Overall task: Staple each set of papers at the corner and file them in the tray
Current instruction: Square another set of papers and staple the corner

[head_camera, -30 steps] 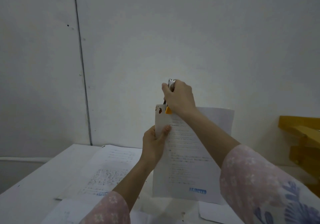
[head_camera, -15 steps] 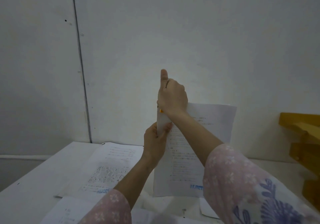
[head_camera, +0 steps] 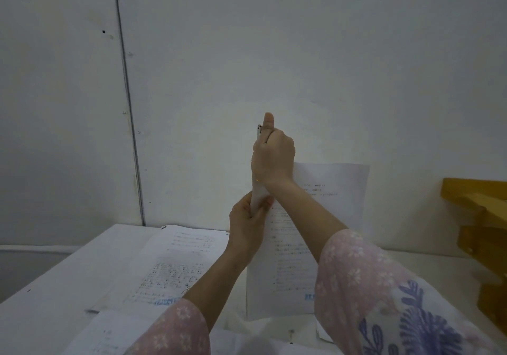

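Head view: right hand point(head_camera: 273, 157) has clenched its grip, closing the stapler point(head_camera: 259, 131) on the papers point(head_camera: 338, 180) the left hand point(head_camera: 244, 227) pinches, so stapling seems done.

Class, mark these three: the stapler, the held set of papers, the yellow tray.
stapler point(head_camera: 259, 131): head view, its bare metal top end.
held set of papers point(head_camera: 340, 187): head view, upper right of top sheet.
yellow tray point(head_camera: 472, 190): head view, its top tier.
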